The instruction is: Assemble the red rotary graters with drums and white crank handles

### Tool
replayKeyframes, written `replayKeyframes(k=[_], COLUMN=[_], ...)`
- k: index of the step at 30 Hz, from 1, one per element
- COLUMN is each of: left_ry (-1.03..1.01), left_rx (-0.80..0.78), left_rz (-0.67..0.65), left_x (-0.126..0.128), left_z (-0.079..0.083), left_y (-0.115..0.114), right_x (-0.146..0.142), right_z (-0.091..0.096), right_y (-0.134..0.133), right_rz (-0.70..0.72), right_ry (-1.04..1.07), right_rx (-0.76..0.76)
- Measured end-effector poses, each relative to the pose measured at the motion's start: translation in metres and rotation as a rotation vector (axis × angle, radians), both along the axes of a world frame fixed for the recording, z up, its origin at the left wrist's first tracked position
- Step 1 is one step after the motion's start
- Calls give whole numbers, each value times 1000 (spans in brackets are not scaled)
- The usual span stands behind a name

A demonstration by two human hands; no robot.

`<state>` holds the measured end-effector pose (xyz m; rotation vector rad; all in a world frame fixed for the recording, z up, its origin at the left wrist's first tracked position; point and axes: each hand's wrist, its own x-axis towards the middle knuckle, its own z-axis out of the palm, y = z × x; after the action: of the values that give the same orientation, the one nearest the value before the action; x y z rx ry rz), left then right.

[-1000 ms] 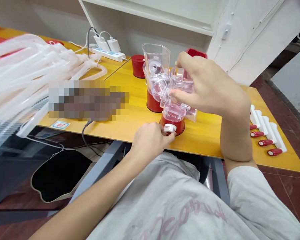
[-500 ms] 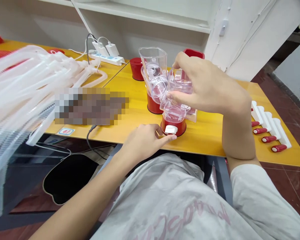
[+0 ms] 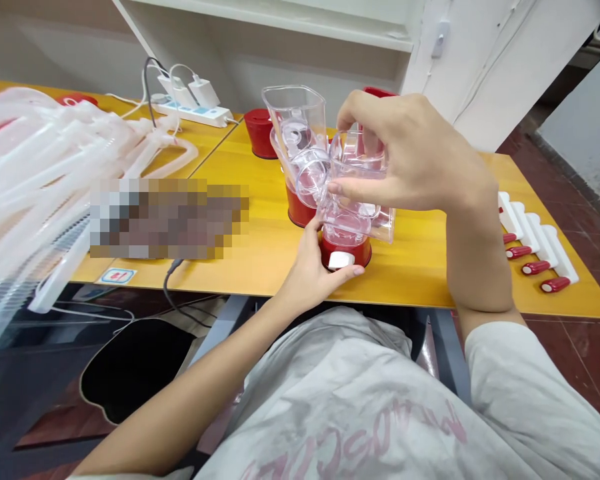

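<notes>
A small clear plastic jug [image 3: 356,200] sits on a red round base [image 3: 360,253] with a white button [image 3: 341,259], near the front edge of the yellow table [image 3: 260,247]. My right hand [image 3: 410,160] grips the top of the clear jug from above. My left hand [image 3: 315,267] wraps the left side of the red base, thumb lying under the white button. Right behind stands a second clear jug [image 3: 295,127] on its own red base [image 3: 296,208].
A pile of white translucent tubing [image 3: 55,167] covers the table's left. A white power strip [image 3: 190,110] with chargers lies at the back, a red cup [image 3: 259,133] beside it. White-and-red handles [image 3: 535,257] lie in a row at the right. A black bag [image 3: 135,363] sits under the table.
My left hand has moved up from under the button and closed around the side of the red base. My right hand keeps its hold on the clear jug.
</notes>
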<state>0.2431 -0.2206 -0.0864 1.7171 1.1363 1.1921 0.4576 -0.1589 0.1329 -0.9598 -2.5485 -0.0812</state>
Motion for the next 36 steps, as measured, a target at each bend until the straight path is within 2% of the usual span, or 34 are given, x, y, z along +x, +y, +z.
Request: replayKeyframes(k=[4,10,16,25,31,36], left_ry=[58,92,151,176,185,226], left_rx=[-24,69,85,45,55,46], left_rz=[5,58,132,180,193,209], left_x=[5,9,9,10,11,11], left_z=[4,1,-5,1,4,4], left_y=[5,5,7,7,6,8], right_x=[-1,-1,0,-2,-2,-5], right_z=[-8,-7,-2,4,2,4], right_y=[8,9,8,6,7,6], right_rz=[67,90,48,-16,25,-65], right_ry=[69,78,24,-31,-4,-58], right_rx=[48,37,13,-41,7,-7])
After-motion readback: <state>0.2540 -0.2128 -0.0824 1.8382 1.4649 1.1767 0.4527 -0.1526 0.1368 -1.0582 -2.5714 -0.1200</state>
